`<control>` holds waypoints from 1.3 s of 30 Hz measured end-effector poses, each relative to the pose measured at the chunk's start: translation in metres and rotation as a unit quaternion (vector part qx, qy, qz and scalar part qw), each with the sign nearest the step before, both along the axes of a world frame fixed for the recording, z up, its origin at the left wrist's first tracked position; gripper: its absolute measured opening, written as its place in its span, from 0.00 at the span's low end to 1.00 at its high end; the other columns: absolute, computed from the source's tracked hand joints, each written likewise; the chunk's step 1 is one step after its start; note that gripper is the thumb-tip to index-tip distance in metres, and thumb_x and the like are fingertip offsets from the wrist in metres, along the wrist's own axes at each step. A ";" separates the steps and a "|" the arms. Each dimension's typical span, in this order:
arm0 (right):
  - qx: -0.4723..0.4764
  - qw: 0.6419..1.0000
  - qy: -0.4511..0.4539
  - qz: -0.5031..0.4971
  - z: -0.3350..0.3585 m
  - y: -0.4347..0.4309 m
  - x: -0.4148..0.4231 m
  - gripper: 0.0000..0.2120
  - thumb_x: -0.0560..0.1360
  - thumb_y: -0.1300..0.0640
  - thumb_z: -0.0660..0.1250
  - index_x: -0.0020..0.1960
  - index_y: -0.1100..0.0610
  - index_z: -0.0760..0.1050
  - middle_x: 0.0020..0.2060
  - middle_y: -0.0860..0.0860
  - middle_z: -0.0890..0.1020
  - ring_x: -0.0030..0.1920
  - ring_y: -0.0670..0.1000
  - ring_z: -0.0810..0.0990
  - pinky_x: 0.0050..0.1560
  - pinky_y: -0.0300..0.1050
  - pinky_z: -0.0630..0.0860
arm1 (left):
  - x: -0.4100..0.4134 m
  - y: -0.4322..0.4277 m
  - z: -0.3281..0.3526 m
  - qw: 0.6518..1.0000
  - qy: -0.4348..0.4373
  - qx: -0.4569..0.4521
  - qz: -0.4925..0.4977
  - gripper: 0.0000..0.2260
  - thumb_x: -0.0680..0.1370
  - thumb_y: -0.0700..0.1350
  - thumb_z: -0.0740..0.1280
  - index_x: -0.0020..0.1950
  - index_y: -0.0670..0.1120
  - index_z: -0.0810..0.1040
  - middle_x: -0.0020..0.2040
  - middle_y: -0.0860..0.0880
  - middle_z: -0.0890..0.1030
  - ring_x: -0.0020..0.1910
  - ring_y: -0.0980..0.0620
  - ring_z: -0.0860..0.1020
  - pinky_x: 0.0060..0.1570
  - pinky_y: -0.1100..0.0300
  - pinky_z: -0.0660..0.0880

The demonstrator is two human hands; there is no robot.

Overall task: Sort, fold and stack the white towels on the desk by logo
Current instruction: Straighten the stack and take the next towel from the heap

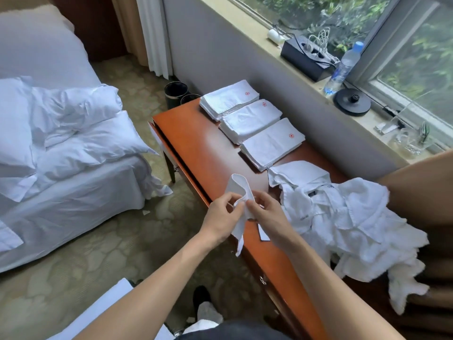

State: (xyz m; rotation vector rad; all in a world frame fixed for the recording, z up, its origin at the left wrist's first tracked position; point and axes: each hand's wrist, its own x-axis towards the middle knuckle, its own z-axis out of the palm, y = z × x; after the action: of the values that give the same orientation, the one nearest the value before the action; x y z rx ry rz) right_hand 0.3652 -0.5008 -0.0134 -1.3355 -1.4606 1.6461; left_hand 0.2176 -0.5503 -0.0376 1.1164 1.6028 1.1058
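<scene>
My left hand (221, 215) and my right hand (268, 214) both pinch one small white towel (237, 187) just above the near edge of the red-brown desk (196, 143). The towel loops upward between the hands and a strip hangs below the left hand. Three folded stacks with red logos lie in a row on the desk: far stack (229, 99), middle stack (250, 121), near stack (270, 143). A loose pile of unfolded white towels (348, 222) covers the desk's right part, to the right of my right hand.
A bed with white bedding (61, 143) stands left of the desk. Two dark bins (176, 93) sit on the floor beyond the desk's far end. The windowsill holds a black box (306, 58), a water bottle (343, 67), a kettle base (353, 101) and glasses.
</scene>
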 end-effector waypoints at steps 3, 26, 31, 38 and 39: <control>-0.020 0.999 0.034 -0.026 0.006 -0.005 0.008 0.13 0.78 0.59 0.70 0.56 0.44 0.83 0.48 0.47 0.87 0.50 0.50 0.87 0.47 0.40 0.82 | 0.010 0.001 0.003 1.000 -0.022 0.009 0.011 0.06 0.79 0.56 0.69 0.50 0.56 0.81 0.43 0.57 0.83 0.40 0.58 0.80 0.39 0.67 0.74; -0.013 0.979 0.153 -0.135 0.030 -0.046 0.180 0.08 0.81 0.64 0.69 0.60 0.61 0.81 0.51 0.58 0.87 0.54 0.57 0.87 0.53 0.42 0.83 | 0.177 -0.016 0.038 0.983 0.096 0.141 -0.063 0.07 0.82 0.47 0.69 0.57 0.54 0.85 0.51 0.59 0.84 0.52 0.56 0.81 0.51 0.64 0.76; 0.074 0.987 0.035 -0.134 0.028 -0.051 0.233 0.04 0.79 0.57 0.75 0.50 0.58 0.84 0.40 0.54 0.87 0.42 0.54 0.87 0.42 0.45 0.84 | 0.222 -0.025 0.046 0.988 0.090 0.116 -0.049 0.08 0.81 0.42 0.70 0.56 0.51 0.86 0.47 0.63 0.85 0.50 0.63 0.83 0.54 0.64 0.80; 0.244 0.944 -0.222 -0.007 0.008 -0.036 0.315 0.05 0.78 0.50 0.73 0.45 0.50 0.80 0.40 0.45 0.74 0.46 0.46 0.72 0.50 0.44 0.67 | 0.261 -0.029 0.065 0.984 0.095 0.143 -0.047 0.16 0.77 0.32 0.65 0.50 0.51 0.85 0.47 0.59 0.86 0.50 0.61 0.83 0.50 0.72 0.75; 0.251 0.937 -0.243 -0.007 0.006 -0.034 0.325 0.07 0.78 0.49 0.73 0.46 0.51 0.80 0.42 0.47 0.74 0.49 0.48 0.71 0.53 0.44 0.67 | 0.263 -0.030 0.067 0.984 0.105 0.142 -0.039 0.15 0.78 0.33 0.66 0.49 0.53 0.86 0.48 0.58 0.86 0.50 0.61 0.83 0.49 0.71 0.75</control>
State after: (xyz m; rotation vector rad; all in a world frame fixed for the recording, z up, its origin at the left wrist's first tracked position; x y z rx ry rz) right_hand 0.6901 -0.5348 -0.0071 -1.4876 -1.9753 0.8551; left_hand 0.4806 -0.5798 0.0294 1.5137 1.5766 1.2236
